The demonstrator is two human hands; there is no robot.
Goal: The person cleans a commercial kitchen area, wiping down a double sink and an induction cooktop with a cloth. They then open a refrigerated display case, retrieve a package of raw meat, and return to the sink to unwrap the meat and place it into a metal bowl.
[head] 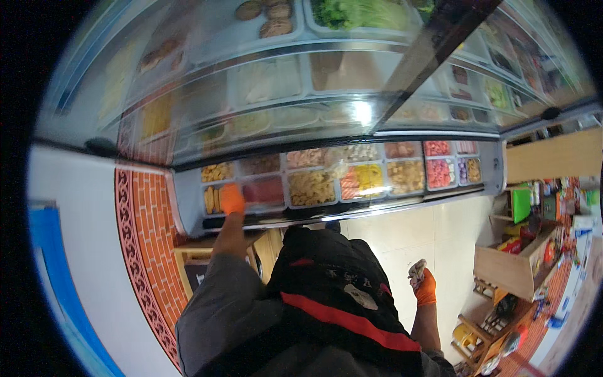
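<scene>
My left hand [232,199], in an orange glove, reaches to the left end of a glass-fronted refrigerated display case [301,123]. It is blurred, and overlaps a tray of tan finger-shaped food [213,200] and a tray of dark red food [264,191]. Whether it touches glass, a tray or the case's edge cannot be seen, nor how its fingers lie. Low on the right, away from the case, my right hand [426,287], also gloved in orange, grips a crumpled, stained cloth [417,273].
Other trays hold tan chunks [312,188], yellow pieces [368,178] and pink pieces [440,173]. Leafy greens [360,14] lie on an upper shelf behind glass. A brick-patterned wall panel [153,235] runs along the left. To the right stand a wooden cabinet [504,268] and a wooden stool [476,330].
</scene>
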